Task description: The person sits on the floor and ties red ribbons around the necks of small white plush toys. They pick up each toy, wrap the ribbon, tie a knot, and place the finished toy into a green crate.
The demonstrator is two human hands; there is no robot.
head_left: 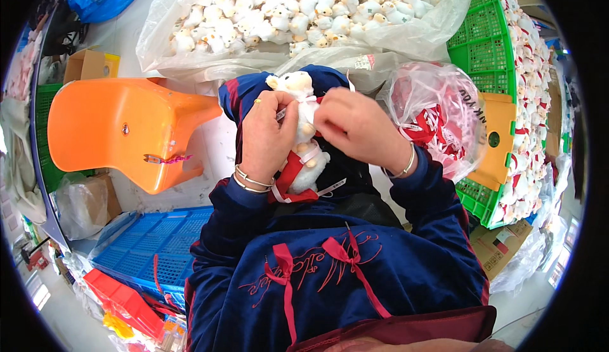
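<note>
On my lap, a white plush animal (296, 83) lies with its head away from me, a pale ribbon (307, 99) round its neck and a bit of red cloth beside it. My left hand (269, 130) is closed at the toy's left side, thumb and fingers pinching a pale ribbon end. My right hand (358, 123) is at the toy's right side near the neck, slightly smeared, fingers curled inward; what they grip is hidden. Nearer to me rests a second white plush toy (311, 175), with a red cloth (288, 175) and a pale band round it.
Ahead, a large clear bag (158, 41) holds many white plush toys. To the right are a clear bag (460, 88) of red pieces with pale ribbons, and a green crate (479, 34) beside more toys. An orange chair (95, 126) and blue crate (149, 244) stand left.
</note>
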